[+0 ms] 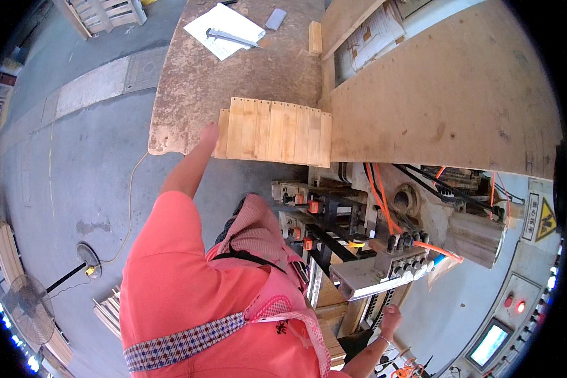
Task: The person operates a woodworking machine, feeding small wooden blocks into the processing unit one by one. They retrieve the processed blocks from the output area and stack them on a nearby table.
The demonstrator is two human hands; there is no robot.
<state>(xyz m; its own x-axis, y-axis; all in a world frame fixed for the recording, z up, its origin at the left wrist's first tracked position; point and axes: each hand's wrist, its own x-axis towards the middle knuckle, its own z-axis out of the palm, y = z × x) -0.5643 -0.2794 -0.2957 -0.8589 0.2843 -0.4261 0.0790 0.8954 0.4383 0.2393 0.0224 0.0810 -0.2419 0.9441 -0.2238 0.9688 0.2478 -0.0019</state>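
A row of light wooden slats (277,131) lies side by side at the near edge of the brown worktable, each with a small dark hole near its far end. My left hand (210,133) is closed at the row's left side, its fingers against the outermost slat (222,133), which sits a little lower than its neighbours. Low on the right, my right hand (390,319) is curled closed beside the machine (384,271). What it holds, if anything, is too small to make out.
On the worktable (189,82) lie a white paper (211,26) with a caliper (233,38), a grey block (276,19) and a wooden block (315,39). A wooden panel (447,101) stands right. A control panel (494,340) is lower right, a fan (28,309) lower left.
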